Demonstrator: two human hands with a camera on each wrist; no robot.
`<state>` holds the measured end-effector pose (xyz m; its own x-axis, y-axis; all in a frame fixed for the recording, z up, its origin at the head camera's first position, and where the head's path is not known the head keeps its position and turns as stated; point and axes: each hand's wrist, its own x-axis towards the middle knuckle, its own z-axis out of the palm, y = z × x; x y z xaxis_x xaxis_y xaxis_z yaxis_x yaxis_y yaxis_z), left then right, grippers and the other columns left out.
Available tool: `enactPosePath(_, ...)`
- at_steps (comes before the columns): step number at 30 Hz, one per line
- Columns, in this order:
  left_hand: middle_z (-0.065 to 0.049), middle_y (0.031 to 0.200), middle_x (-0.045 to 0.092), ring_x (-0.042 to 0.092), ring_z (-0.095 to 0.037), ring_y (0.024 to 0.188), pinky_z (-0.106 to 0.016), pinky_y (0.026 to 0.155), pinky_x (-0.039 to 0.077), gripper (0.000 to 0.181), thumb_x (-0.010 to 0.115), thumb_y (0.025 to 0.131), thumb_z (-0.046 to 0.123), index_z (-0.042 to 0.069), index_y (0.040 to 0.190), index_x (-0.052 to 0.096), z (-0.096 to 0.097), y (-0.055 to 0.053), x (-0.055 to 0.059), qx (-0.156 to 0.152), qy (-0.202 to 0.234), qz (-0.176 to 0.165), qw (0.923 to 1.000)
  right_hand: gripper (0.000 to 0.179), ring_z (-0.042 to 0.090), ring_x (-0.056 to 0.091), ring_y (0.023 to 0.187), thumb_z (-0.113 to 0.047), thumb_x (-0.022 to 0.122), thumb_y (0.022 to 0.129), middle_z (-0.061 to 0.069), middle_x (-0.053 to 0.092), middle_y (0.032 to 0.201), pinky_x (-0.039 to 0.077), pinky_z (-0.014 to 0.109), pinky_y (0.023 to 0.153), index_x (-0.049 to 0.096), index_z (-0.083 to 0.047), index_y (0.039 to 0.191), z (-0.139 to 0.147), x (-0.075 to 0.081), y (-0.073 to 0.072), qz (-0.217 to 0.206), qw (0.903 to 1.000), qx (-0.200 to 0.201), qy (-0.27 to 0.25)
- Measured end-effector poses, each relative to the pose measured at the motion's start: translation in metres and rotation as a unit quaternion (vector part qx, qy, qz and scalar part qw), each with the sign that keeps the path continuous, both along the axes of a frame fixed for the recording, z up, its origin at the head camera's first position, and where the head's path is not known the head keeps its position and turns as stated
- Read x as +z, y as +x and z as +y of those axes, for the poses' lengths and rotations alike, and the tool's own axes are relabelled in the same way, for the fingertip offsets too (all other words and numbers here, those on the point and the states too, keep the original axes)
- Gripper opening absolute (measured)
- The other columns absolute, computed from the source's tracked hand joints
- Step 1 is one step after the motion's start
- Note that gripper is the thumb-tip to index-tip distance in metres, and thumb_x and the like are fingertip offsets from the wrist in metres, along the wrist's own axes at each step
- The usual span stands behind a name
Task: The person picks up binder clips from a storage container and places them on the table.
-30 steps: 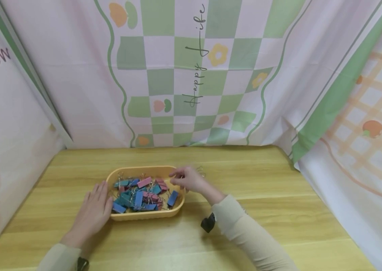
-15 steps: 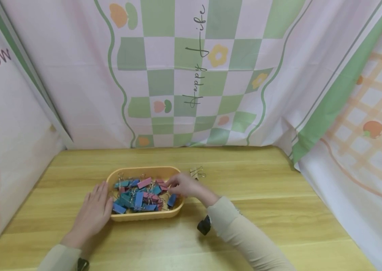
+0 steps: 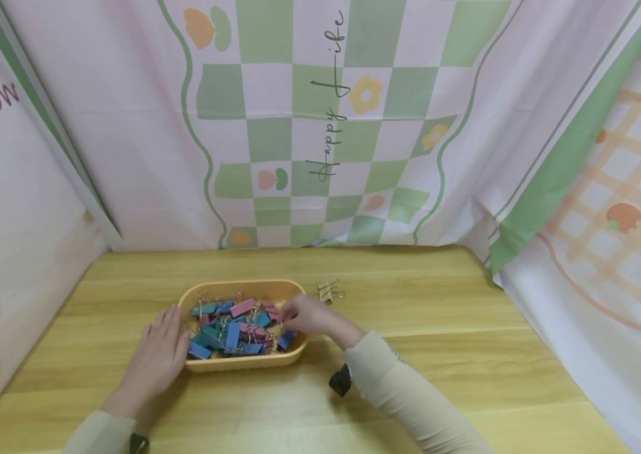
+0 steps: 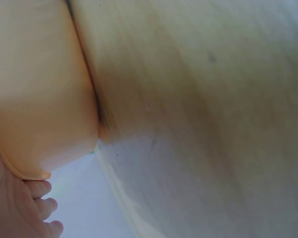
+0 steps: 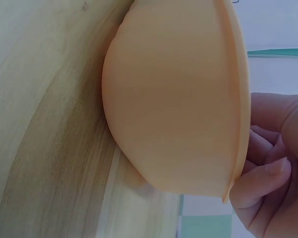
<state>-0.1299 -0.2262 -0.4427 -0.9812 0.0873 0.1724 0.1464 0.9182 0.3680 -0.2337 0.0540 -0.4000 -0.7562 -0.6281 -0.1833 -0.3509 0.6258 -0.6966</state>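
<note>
In the head view a yellow-orange plastic tray (image 3: 241, 362) holds a heap of binder clips (image 3: 232, 334) in blue, teal and pink with wire handles. My left hand (image 3: 156, 343) rests against the tray's left end, fingers extended. My right hand (image 3: 308, 315) reaches over the right rim, its fingertips down by a blue binder clip (image 3: 286, 340) that they partly cover. In the right wrist view the fingers bend behind the tray wall (image 5: 179, 99), which hides their tips and whatever they touch. The left wrist view shows left fingertips (image 4: 48, 207) near the tray's rim.
A pale gold binder clip (image 3: 327, 292) lies on the wooden table (image 3: 440, 315), beyond the tray's right end. Patterned curtains (image 3: 332, 126) close off the back and both sides. A black object (image 3: 340, 380) is at the right cuff.
My right hand has moved from above the right rim down into the tray, uncovering the pale gold clip on the table. The blue clip beneath it has shifted slightly. The left hand stays still.
</note>
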Motion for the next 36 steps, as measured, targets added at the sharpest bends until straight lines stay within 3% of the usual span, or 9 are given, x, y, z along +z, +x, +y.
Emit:
enactPosePath(7,-0.030,0.145,0.017,0.014,-0.046,0.132,-0.057,0.105,0.010,0.058,0.029,0.100,0.027,-0.012,0.141,0.016,0.000,0.000,0.000,0.001,0.001,0.001,1.0000,0.010,0.028,0.064,0.064,0.006,0.060,0.082,0.004,0.064,0.072,0.053,0.029,0.050,0.065,-0.002,0.080,0.000,0.000,0.002,-0.012,0.9995,-0.014,-0.024)
enactPosePath(13,-0.030,0.145,0.017,0.014,-0.046,0.132,-0.058,0.105,0.010,0.058,0.028,0.100,0.028,-0.012,0.141,0.017,0.001,0.000,0.000,0.000,0.002,0.001,1.0000,0.008,0.027,0.062,0.064,0.001,0.061,0.085,0.002,0.064,0.073,0.050,0.024,0.049,0.066,-0.003,0.080,0.002,0.002,0.002,0.031,0.9986,-0.009,-0.041)
enactPosePath(17,-0.030,0.145,0.017,0.014,-0.046,0.132,-0.058,0.105,0.010,0.058,0.028,0.100,0.028,-0.012,0.141,0.017,0.001,0.000,0.001,-0.001,0.005,0.002,1.0000,0.005,0.027,0.062,0.064,0.000,0.061,0.085,0.002,0.065,0.075,0.052,0.027,0.051,0.066,-0.001,0.084,0.004,0.007,0.002,0.048,0.9963,-0.027,-0.066)
enactPosePath(27,-0.031,0.145,0.018,0.015,-0.047,0.131,-0.058,0.105,0.011,0.058,0.028,0.100,0.028,-0.012,0.140,0.017,0.000,0.000,-0.002,0.003,0.006,0.004,1.0000,0.007,0.010,0.051,0.056,-0.002,0.061,0.086,0.005,0.064,0.086,0.046,0.021,0.049,0.068,-0.002,0.086,0.012,0.021,-0.004,0.100,0.9865,-0.079,-0.103)
enactPosePath(36,-0.030,0.145,0.017,0.015,-0.045,0.132,-0.057,0.105,0.010,0.058,0.029,0.100,0.028,-0.012,0.141,0.017,0.001,0.001,0.001,0.001,0.006,0.002,1.0000,0.010,0.016,0.060,0.061,-0.006,0.062,0.087,0.009,0.065,0.076,0.055,0.036,0.059,0.067,0.001,0.091,0.023,0.032,-0.017,0.045,0.9746,-0.172,-0.136)
